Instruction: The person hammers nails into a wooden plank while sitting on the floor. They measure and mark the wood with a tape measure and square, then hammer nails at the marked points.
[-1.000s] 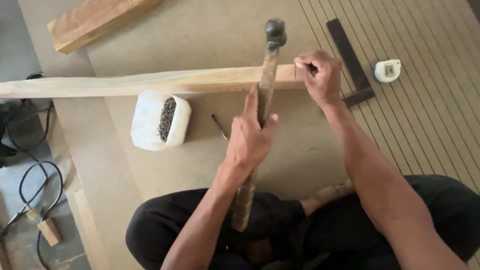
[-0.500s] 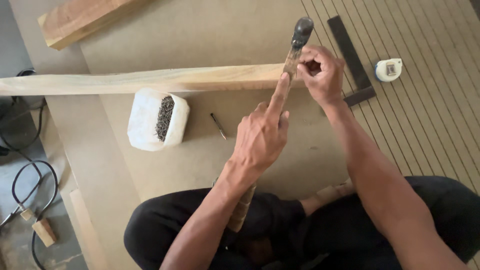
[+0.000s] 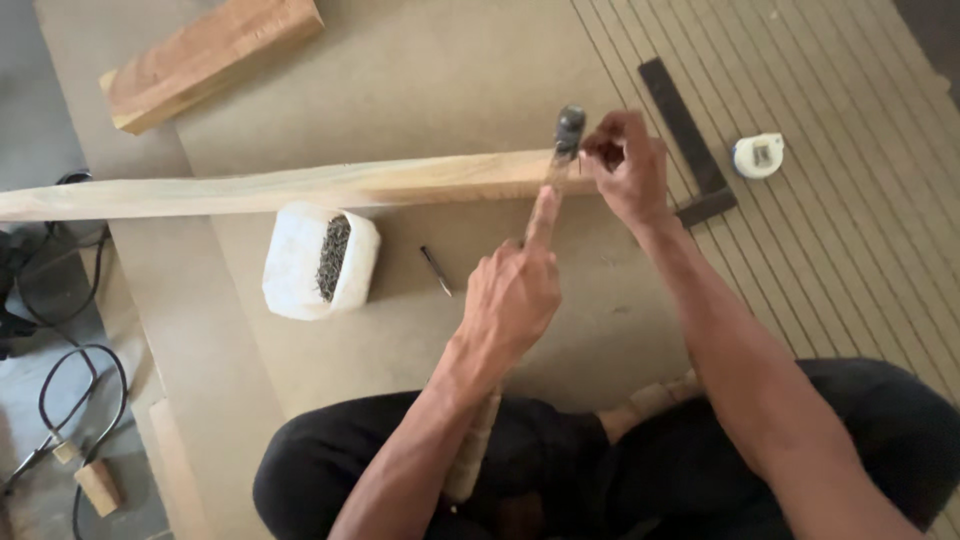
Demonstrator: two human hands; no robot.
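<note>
- The nail itself is hidden inside the right hand (image 3: 628,165), pinched at the right end of the long wooden strip (image 3: 300,185), which runs left to right.
- The hammer (image 3: 568,130) head sits just left of those fingers, its handle slanting back toward the person.
- The left hand (image 3: 512,295) grips the handle, forefinger stretched along it.

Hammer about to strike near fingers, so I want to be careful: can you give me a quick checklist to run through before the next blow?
1. Left hand grips the hammer handle, forefinger along it: ok.
2. Hammer head over the long plank end: ok.
3. Right hand fingertips clear of the head: not ok, right beside it.
4. Nail upright under the pinch: cannot tell, hidden.
5. Plank lying flat on the board: ok.
6. Tub of nails within reach: ok.
</note>
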